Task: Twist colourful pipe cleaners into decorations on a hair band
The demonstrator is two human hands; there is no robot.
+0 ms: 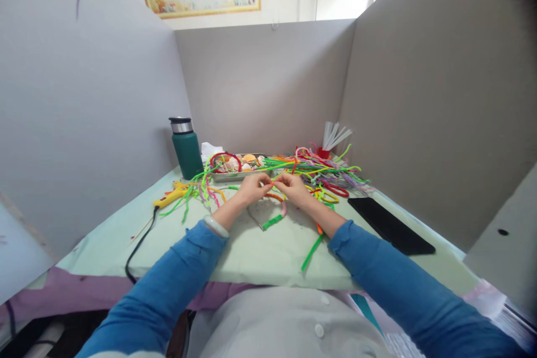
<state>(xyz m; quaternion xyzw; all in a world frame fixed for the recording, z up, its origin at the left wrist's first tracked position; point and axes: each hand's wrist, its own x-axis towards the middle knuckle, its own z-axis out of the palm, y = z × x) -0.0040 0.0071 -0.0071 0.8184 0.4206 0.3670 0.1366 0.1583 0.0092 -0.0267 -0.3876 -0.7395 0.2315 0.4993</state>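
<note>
My left hand and my right hand meet fingertip to fingertip over the middle of the table. Both are closed in a pinch, and a small orange-red bit of pipe cleaner shows between them. Just below lies a thin hoop, partly wrapped in green, pink and orange fuzzy pipe cleaner; its left part is bare and grey. My fingers hide its upper edge, so I cannot tell whether they touch it. A loose green pipe cleaner lies beneath my right forearm.
A metal tray of small decorations stands behind my hands, beside a pile of coloured pipe cleaners. On the left are a green bottle and a corded yellow glue gun. A black phone-like slab lies right. White sticks stand in a red cup.
</note>
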